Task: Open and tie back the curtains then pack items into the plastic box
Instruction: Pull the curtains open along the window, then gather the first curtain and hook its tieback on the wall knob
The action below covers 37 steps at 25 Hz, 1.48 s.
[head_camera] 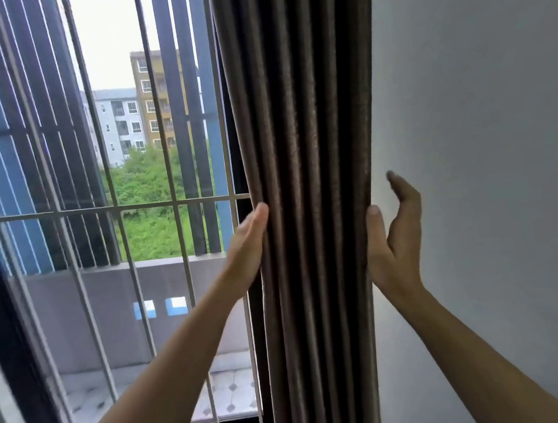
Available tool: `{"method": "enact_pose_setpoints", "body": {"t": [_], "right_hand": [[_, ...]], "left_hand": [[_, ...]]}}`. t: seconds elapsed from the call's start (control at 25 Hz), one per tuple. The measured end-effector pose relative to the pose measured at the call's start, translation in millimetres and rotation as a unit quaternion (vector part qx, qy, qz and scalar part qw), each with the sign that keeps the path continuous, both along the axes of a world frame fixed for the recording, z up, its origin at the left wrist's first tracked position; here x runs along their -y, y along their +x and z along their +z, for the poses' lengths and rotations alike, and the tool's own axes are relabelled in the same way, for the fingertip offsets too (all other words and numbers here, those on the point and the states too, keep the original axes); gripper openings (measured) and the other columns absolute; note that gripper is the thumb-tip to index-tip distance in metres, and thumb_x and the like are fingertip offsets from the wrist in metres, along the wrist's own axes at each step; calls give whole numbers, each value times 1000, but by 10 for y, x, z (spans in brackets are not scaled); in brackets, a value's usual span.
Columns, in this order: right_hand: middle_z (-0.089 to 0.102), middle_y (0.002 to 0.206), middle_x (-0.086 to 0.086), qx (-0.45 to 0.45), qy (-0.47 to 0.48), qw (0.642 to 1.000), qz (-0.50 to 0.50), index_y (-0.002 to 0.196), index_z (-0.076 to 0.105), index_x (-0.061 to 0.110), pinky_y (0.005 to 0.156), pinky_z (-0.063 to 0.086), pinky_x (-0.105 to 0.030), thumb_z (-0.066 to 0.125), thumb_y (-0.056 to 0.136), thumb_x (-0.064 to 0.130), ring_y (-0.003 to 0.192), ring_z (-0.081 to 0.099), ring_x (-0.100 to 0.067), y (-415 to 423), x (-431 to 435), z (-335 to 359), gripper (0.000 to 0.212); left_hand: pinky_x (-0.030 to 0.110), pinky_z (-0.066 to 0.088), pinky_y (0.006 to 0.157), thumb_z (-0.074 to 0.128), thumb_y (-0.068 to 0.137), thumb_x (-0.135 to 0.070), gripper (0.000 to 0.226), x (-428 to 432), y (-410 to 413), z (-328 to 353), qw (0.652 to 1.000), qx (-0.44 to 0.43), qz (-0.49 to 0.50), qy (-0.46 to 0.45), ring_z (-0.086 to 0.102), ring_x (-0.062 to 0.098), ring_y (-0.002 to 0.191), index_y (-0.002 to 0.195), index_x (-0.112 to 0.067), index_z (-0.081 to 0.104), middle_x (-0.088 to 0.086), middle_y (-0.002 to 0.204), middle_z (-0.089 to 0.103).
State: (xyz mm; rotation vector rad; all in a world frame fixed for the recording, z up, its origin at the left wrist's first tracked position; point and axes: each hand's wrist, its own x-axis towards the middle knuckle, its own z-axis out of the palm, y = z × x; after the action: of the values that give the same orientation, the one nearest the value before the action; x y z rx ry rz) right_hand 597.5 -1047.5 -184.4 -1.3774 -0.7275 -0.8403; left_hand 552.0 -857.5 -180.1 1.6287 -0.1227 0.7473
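Now, with the brown curtain [308,176] bunched up between the barred window [115,206] and the grey wall [480,131], the left hand [250,246], flat on one side, and the right hand [391,236], open on the other, should squeeze the folds together for tying back.

Matt brown cloth curtain [305,176]; smooth painted wall [480,131].
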Motion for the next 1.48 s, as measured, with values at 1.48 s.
{"method": "enact_pose_setpoints", "body": {"t": [1.48], "right_hand": [[5,160,5,25,-540,841,26,151,10,19,116,1,-29,41,94,32,141,24,-14,-177,-857,-1561,66]], "left_hand": [[29,53,59,33,89,-2,25,-152,-20,153,968,-185,28,165,57,18,66,81,-14,54,5,75,54]]}}
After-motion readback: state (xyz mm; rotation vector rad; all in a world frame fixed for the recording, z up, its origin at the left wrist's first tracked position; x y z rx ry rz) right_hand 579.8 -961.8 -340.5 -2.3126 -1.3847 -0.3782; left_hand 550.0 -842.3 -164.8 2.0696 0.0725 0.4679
